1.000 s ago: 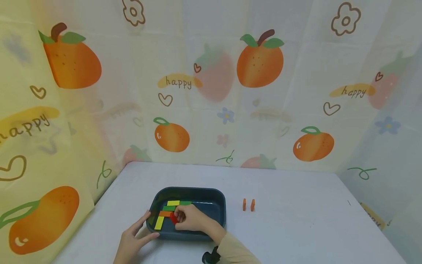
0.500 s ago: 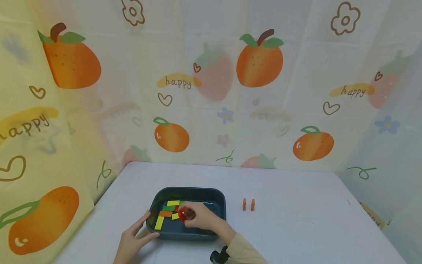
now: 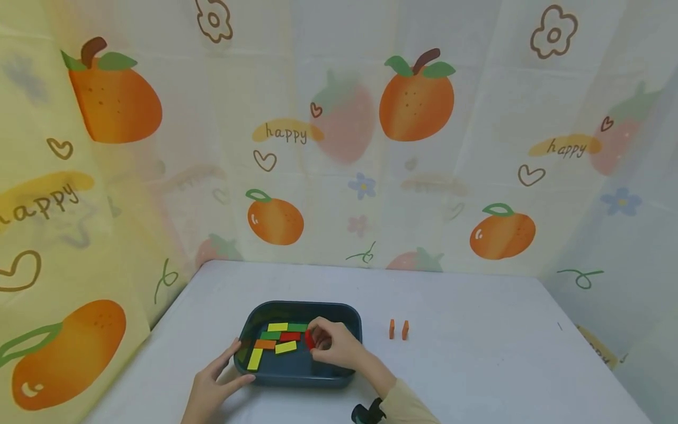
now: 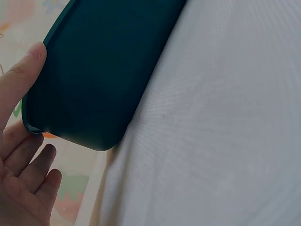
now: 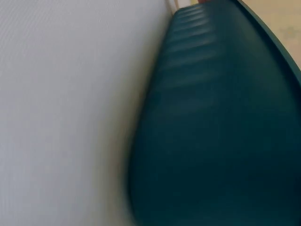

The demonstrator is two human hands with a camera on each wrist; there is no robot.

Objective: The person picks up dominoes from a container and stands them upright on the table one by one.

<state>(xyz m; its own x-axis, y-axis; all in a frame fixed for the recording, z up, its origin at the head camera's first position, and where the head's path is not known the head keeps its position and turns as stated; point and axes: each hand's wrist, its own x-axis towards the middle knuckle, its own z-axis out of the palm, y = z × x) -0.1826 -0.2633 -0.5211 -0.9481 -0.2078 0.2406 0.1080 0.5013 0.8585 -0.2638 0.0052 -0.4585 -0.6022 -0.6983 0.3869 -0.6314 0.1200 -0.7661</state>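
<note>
A dark teal tray (image 3: 302,380) sits on the table with several flat coloured blocks lying in its left half. My left hand (image 3: 209,383) holds the tray's left end, thumb and forefinger spread across it; in the left wrist view the other fingers are off the tray (image 4: 103,70). Over the tray's right half, my right hand (image 3: 333,343) pinches a red block (image 3: 309,340) between thumb and fingers. Left of it lie another red block (image 3: 289,337) and a yellow block (image 3: 286,347). The right wrist view has only the tray's outer wall (image 5: 211,117), blurred, and no hand.
Two small orange blocks (image 3: 398,329) stand on edge on the white table (image 3: 477,347), to the right of the tray. Other blocks in the tray include an orange block (image 3: 265,344) and a green block (image 3: 298,328). A fruit-printed cloth (image 3: 339,194) hangs behind.
My right hand has moved right across the tray with the red block, uncovering the yellow and red blocks beneath. My left hand and the tray have stayed in place.
</note>
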